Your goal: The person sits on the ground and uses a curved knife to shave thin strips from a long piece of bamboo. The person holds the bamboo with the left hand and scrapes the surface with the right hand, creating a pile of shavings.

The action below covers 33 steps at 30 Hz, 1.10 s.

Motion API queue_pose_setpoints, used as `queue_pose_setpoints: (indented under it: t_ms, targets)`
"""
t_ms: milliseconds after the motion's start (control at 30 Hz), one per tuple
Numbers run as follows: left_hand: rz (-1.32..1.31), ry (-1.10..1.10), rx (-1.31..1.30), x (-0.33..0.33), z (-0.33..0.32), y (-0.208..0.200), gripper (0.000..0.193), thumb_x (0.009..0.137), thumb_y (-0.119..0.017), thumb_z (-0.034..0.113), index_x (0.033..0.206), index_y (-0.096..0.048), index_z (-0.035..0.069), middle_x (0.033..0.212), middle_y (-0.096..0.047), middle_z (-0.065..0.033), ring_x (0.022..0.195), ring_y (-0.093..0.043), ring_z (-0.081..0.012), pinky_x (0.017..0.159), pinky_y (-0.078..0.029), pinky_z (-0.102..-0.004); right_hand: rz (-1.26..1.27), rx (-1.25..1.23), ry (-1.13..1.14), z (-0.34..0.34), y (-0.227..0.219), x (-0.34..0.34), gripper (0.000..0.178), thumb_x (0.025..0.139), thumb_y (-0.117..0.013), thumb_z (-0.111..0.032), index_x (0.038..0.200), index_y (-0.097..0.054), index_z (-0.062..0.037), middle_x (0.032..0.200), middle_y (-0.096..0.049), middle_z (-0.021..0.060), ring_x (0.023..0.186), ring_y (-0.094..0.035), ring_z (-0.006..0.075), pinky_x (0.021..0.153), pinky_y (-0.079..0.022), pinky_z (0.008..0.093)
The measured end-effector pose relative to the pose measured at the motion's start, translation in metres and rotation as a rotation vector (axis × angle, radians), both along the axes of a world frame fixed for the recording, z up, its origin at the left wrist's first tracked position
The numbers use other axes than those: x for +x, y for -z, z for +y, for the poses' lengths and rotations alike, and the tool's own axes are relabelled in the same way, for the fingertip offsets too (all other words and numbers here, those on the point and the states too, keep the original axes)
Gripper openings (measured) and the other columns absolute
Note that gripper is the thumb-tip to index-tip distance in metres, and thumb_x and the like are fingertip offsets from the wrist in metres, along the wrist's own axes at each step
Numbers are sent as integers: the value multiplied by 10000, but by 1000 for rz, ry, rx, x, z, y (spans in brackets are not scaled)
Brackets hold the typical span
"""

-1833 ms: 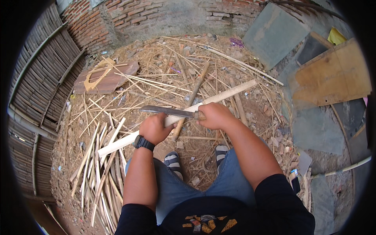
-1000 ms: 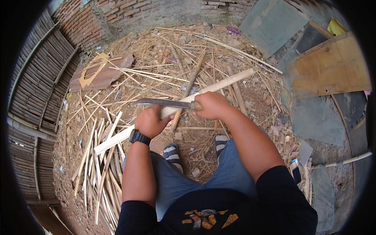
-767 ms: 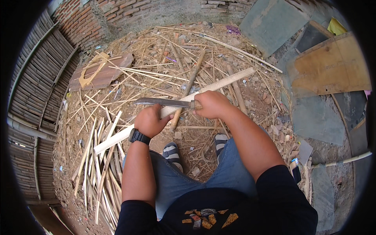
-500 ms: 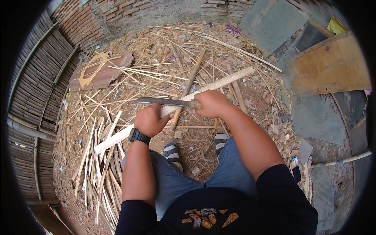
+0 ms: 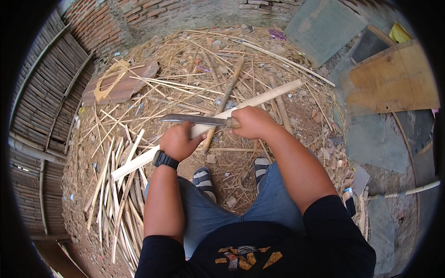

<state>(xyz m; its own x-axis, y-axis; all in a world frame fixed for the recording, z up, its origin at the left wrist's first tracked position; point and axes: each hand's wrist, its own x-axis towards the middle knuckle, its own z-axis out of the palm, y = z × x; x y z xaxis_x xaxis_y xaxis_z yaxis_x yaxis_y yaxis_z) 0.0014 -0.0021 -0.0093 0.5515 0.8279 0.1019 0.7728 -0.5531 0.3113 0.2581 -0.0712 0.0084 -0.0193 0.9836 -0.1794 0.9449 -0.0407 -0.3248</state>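
Note:
A long, pale bamboo strip [image 5: 274, 93] runs slantwise across in front of me, its near end low on the left and its far end up on the right. My left hand [image 5: 177, 142], with a black watch at the wrist, is closed around the strip left of its middle. In my right hand [image 5: 253, 122] is the wooden handle of a machete [image 5: 197, 120]. The dark blade points left and lies across the strip, its tip just beyond my left hand. The right-hand fingers are wrapped closed, partly hidden beneath the handle, close to the strip.
Split strips [image 5: 121, 204] lie heaped left of my legs. Round poles [image 5: 230, 86] and thin scraps litter the ground ahead. A brown board [image 5: 134, 85] lies at far left. Bamboo fencing [image 5: 44, 88] stands left, a brick wall [image 5: 162, 18] behind, and sheets [image 5: 391, 76] lean at right.

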Motion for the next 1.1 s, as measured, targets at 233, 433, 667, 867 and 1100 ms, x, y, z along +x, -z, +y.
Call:
queue_pose_setpoints:
  t_ms: [233,433,667,867,1100]
  targets:
    - [9,16,-3,-1,2,1,524,843,-815,543,957,-704,44,811,-726,-188,800,-722,-408,710,-571,-503,1,4,-1,0,0,0,421,851,-819,-371,1171,-745,-108,1124,-760,171,1088,-718,374,925,-570,492]
    - [6,21,-7,0,2,3,516,845,-820,530,958,-702,41,839,-727,-194,815,-720,-412,721,-570,-499,9,30,-22,0,3,2,419,841,-827,-368,1155,-748,-102,1114,-760,177,1082,-717,378,924,-569,493]
    - [10,31,-14,-1,1,0,542,870,-776,565,970,-716,36,837,-739,-214,822,-732,-417,725,-583,-514,-2,10,-21,1,1,0,422,847,-825,-369,1167,-744,-107,1121,-761,169,1093,-718,369,932,-569,488]
    - [5,38,-9,-2,2,1,548,865,-778,568,977,-713,36,838,-740,-211,824,-731,-418,726,-583,-514,-5,-13,-8,1,-3,-2,429,850,-824,-380,1171,-742,-107,1134,-759,164,1099,-717,365,936,-566,487]
    - [20,33,-16,-2,3,3,561,869,-769,582,974,-707,35,838,-741,-209,823,-732,-414,730,-585,-516,1,5,-13,1,0,-1,427,846,-825,-380,1157,-740,-101,1118,-759,170,1090,-717,369,933,-563,491]
